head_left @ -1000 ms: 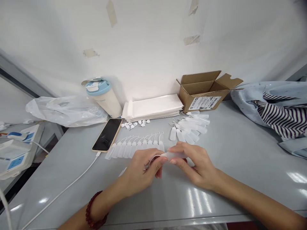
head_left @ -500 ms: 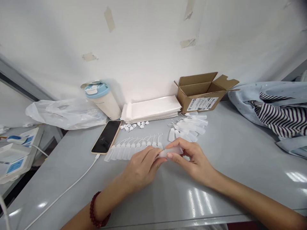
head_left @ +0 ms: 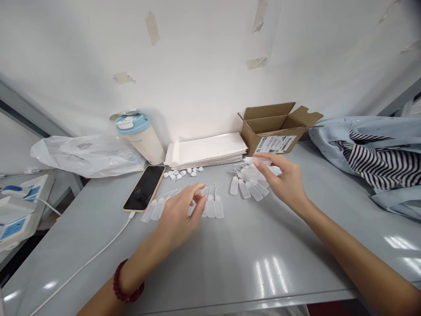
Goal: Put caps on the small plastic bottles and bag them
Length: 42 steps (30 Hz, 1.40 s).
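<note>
My left hand (head_left: 179, 215) hovers over a row of small translucent plastic bottles (head_left: 212, 206) lying side by side on the grey table (head_left: 250, 267). Its fingers are loosely curled and apart, with nothing in them. My right hand (head_left: 284, 182) reaches over a loose pile of the same bottles (head_left: 245, 188) near the cardboard box. Its thumb and forefinger pinch one small bottle (head_left: 258, 160) just above the pile. Several tiny white caps (head_left: 182, 172) lie behind the row. A red bead bracelet (head_left: 123, 287) is on my left wrist.
A phone (head_left: 144, 187) with a white cable (head_left: 88, 261) lies at left, beside a blue-lidded tumbler (head_left: 141, 137). A stack of white pouches (head_left: 207, 149) and an open cardboard box (head_left: 276, 127) stand against the wall. A plastic bag (head_left: 85, 153) lies far left, clothing (head_left: 371, 153) at right.
Both hands held one bottle together at the table's middle. The hands have parted: the left stays by the row, the right has moved back to the pile and pinched a bottle.
</note>
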Each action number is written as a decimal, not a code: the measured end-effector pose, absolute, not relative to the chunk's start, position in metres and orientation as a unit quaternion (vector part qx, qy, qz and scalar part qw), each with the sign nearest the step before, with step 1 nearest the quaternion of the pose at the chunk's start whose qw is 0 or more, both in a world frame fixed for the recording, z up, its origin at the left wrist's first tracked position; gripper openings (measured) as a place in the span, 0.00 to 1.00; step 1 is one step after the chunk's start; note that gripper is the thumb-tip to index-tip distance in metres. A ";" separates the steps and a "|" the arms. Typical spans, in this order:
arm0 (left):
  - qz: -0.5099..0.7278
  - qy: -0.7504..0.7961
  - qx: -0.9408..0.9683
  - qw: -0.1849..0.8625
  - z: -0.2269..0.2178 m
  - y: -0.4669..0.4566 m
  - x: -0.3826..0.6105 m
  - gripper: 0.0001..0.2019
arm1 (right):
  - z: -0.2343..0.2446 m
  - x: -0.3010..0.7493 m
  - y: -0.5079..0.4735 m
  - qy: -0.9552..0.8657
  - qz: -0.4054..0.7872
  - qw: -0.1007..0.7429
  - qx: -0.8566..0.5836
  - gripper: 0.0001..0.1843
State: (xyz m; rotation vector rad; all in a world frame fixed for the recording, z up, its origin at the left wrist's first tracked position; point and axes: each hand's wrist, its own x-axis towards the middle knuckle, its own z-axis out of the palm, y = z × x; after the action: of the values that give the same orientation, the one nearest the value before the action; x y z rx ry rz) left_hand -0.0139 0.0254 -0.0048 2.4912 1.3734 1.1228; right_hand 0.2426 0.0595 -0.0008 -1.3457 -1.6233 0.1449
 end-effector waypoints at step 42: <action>0.186 0.525 0.830 0.036 -0.019 0.108 -0.030 0.07 | 0.001 0.072 -0.004 -0.898 0.189 0.044 -0.395 0.30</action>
State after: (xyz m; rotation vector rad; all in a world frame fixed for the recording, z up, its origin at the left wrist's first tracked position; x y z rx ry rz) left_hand -0.0298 0.1080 -0.0186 2.5483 1.6137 0.5711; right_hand 0.0722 -0.0037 0.0014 -1.2072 -2.7437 0.5783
